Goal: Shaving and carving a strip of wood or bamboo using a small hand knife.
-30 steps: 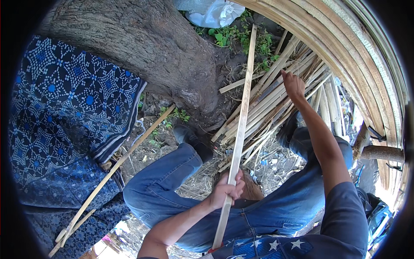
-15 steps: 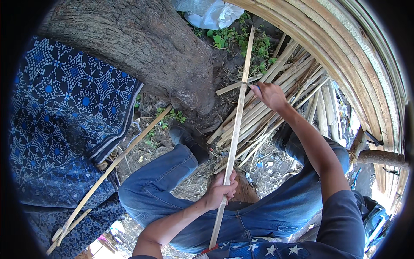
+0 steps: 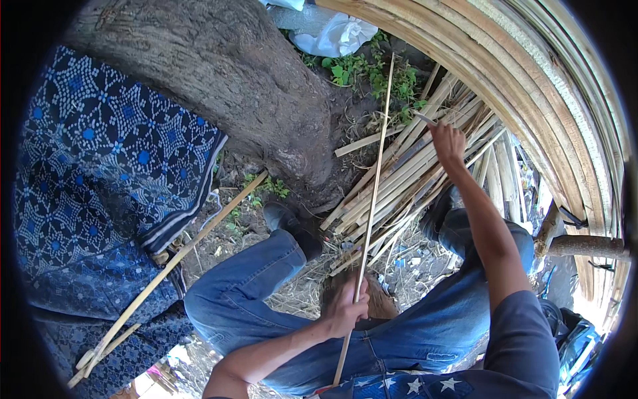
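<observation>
A long thin wooden strip point(image 3: 375, 199) runs from my waist up and away past the tree base, its narrow edge toward me. My left hand point(image 3: 347, 307) is closed round its lower part, between my knees and above a wooden stump point(image 3: 379, 300). To the right of the strip's far half, my right hand point(image 3: 448, 142) grips a knife point(image 3: 425, 119). The blade points up and left, apart from the strip. The knife's handle is mostly hidden in my fist.
Split wooden strips point(image 3: 392, 179) lie piled beyond my legs. Long bent boards point(image 3: 531, 86) curve along the right. A tree trunk point(image 3: 219, 86) stands upper left, above blue patterned cloth point(image 3: 100, 179) with a pole point(image 3: 166, 269) across it. White plastic point(image 3: 339, 33) lies at the top.
My right hand and the knife have moved right and off the strip, where the blade lay across it. The strip has turned from its broad face to its narrow edge.
</observation>
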Tool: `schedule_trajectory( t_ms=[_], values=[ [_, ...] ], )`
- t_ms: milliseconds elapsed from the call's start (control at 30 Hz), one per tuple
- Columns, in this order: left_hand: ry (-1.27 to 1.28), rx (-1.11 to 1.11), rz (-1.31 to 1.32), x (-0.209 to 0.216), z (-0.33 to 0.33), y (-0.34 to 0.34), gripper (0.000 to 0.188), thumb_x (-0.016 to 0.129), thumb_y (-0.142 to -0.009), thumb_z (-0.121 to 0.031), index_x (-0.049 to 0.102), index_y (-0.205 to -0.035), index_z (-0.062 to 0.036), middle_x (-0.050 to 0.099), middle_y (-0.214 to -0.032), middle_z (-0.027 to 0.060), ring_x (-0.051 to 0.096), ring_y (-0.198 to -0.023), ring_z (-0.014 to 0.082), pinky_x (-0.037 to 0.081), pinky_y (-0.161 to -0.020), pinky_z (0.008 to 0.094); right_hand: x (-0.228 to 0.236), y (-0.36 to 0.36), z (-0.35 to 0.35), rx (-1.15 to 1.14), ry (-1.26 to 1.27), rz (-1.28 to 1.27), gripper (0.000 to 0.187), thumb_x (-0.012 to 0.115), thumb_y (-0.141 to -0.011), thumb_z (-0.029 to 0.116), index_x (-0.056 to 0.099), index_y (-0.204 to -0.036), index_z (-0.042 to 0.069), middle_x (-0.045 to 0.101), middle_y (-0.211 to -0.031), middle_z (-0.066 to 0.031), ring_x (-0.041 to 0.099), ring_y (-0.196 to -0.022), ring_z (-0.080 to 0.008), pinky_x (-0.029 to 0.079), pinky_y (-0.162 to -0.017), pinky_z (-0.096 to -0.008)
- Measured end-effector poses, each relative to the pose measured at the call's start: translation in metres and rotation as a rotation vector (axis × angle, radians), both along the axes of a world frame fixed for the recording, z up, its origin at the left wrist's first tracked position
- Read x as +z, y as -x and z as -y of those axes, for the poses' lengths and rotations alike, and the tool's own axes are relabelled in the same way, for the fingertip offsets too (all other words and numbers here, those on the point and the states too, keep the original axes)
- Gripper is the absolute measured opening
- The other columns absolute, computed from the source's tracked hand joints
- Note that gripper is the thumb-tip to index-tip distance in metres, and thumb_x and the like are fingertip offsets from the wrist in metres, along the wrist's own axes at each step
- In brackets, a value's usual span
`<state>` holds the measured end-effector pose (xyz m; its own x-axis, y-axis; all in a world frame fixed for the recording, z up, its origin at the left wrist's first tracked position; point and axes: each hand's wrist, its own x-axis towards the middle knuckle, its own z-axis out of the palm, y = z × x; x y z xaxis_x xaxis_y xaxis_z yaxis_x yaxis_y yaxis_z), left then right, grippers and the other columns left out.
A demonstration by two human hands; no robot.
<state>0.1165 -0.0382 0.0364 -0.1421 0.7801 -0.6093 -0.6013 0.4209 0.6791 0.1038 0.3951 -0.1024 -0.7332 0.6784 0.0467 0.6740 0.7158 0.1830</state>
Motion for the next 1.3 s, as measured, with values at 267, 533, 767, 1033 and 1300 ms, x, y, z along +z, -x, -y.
schedule_trajectory(
  t_ms=[267, 533, 767, 1033, 1300],
  values=[
    [0.124, -0.011, -0.251, 0.002, -0.001, 0.013, 0.022, 0.054, -0.074, -0.007, 0.036, -0.088, -0.0104, 0.038, -0.066, -0.003, 0.039, -0.052, 0.0069, 0.034, -0.047, 0.0223, 0.042, 0.015, 0.091, 0.219, 0.739, -0.429, 0.059, 0.031, -0.099, 0.048, 0.056, -0.069, 0.003, 0.05, -0.046, -0.0101, 0.051, -0.041, -0.0225, 0.046, -0.045, -0.0411],
    [0.076, 0.003, -0.271, -0.008, 0.004, 0.009, 0.022, 0.05, -0.071, -0.005, 0.034, -0.085, -0.0105, 0.033, -0.061, -0.0026, 0.037, -0.05, 0.0066, 0.033, -0.043, 0.0234, 0.04, 0.037, 0.083, 0.231, 0.497, -0.193, 0.049, 0.039, -0.098, 0.043, 0.057, -0.079, 0.001, 0.055, -0.053, -0.017, 0.057, -0.049, -0.0355, 0.046, -0.046, -0.0435],
    [0.06, 0.026, -0.154, 0.003, -0.004, 0.003, 0.021, 0.049, -0.072, -0.004, 0.035, -0.085, -0.0097, 0.033, -0.063, -0.0028, 0.036, -0.049, 0.0075, 0.033, -0.043, 0.0233, -0.007, -0.002, 0.006, -0.212, 0.318, -0.176, 0.054, 0.035, -0.098, 0.047, 0.06, -0.079, 0.002, 0.062, -0.066, -0.0183, 0.062, -0.06, -0.0339, 0.05, -0.052, -0.0456],
    [0.127, -0.001, -0.309, 0.005, -0.011, 0.036, 0.024, 0.063, -0.079, -0.019, 0.048, -0.088, -0.004, 0.047, -0.067, 0.0017, 0.05, -0.058, 0.0115, 0.041, -0.054, 0.0276, 0.048, 0.025, 0.095, 0.056, 0.629, -0.495, 0.062, 0.028, -0.099, 0.047, 0.057, -0.073, -0.001, 0.057, -0.058, -0.0232, 0.06, -0.056, -0.0367, 0.049, -0.055, -0.0458],
    [0.073, 0.062, -0.099, 0.001, -0.01, 0.038, 0.012, 0.051, -0.085, -0.019, 0.048, -0.087, -0.0074, 0.045, -0.065, -0.0008, 0.048, -0.053, 0.0075, 0.037, -0.048, 0.0223, 0.086, 0.001, 0.157, 0.691, 0.68, -0.472, 0.044, 0.043, -0.097, 0.036, 0.053, -0.068, 0.003, 0.048, -0.051, -0.0139, 0.052, -0.045, -0.0298, 0.044, -0.047, -0.0398]
  ],
)
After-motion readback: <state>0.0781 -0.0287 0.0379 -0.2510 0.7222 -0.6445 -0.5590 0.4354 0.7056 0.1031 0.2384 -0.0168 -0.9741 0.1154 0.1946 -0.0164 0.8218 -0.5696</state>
